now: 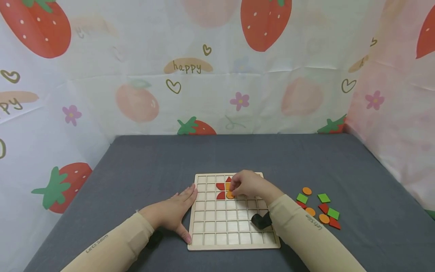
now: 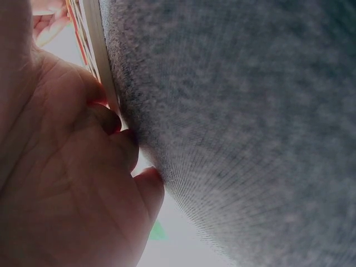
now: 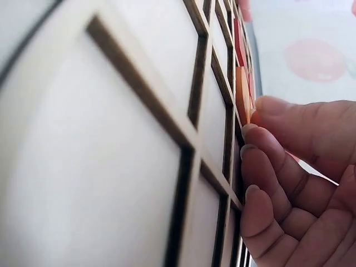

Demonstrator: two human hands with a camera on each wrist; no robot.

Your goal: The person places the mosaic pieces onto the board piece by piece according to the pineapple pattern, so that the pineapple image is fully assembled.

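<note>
Orange round piece: it lies in the upper middle part of the grid board (image 1: 234,248), directly under the fingertips of the right hand; this orange round piece (image 1: 230,195) is partly covered by them.
Right hand: this hand (image 1: 249,184) is narrow, with thumb and forefinger pinching the orange piece at its edge; in the right wrist view the other fingers are bent close to the grid.
Left hand: this hand (image 1: 173,211) is wide, its fingers rather straight along the left rim of the board, the thumb at the lower left corner.
Pieces on board: an orange square (image 1: 228,186) just above the round one, a red triangle (image 1: 229,179) above this, and two red rounded pieces (image 1: 220,195) at the left side.
Loose pieces: at the right of the frame, green squares (image 1: 324,198), orange discs (image 1: 307,191) and red pieces (image 1: 334,223) lie on the grey counter (image 1: 176,155).
In the way: the right forearm and a black object (image 1: 261,221) beneath its wrist cover the right part of the board.
Writing: "happy" on the printed backdrop (image 1: 204,102), centre top; the left sleeve (image 1: 112,245) seems to say "LEGS SLIM"; the letters on the right sleeve (image 1: 312,234) are upside down.
</note>
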